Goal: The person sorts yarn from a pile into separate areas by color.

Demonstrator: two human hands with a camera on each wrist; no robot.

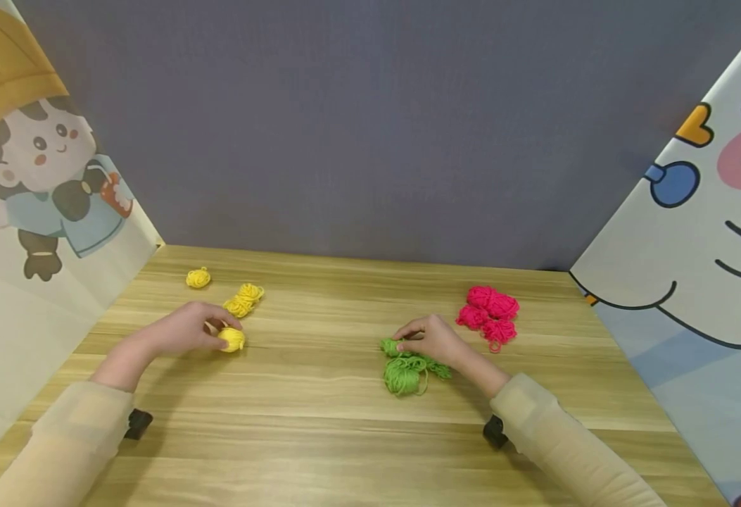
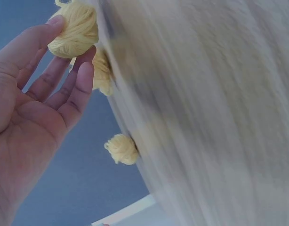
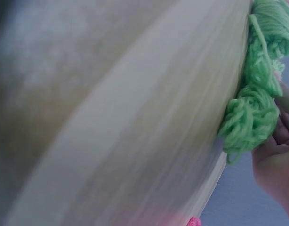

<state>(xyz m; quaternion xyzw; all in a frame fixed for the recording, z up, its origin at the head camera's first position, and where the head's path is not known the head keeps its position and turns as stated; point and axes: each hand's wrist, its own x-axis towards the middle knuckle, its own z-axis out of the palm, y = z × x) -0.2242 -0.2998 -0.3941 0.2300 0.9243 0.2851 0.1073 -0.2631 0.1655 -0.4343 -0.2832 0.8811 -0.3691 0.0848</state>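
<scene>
My left hand (image 1: 189,329) pinches a small yellow yarn ball (image 1: 233,340) between thumb and fingers; the left wrist view shows the same yarn ball (image 2: 76,30) at the fingertips. Just behind it lies a yellow yarn bundle (image 1: 244,300), and farther back a smaller yellow ball (image 1: 198,278). Over the green yarn, my right hand (image 1: 435,339) holds a small green ball (image 1: 389,346) by thumb and fingers. Beneath and beside that hand are more green yarn balls (image 1: 402,377), with loose strands. In the right wrist view the fingers are partly hidden behind the green yarn (image 3: 250,120).
Pink yarn balls (image 1: 493,306) sit together at the back right of the wooden table (image 1: 319,436). A grey panel (image 1: 345,141) rises along the back edge. Cartoon-printed panels stand at the left (image 1: 3,296) and right (image 1: 680,282).
</scene>
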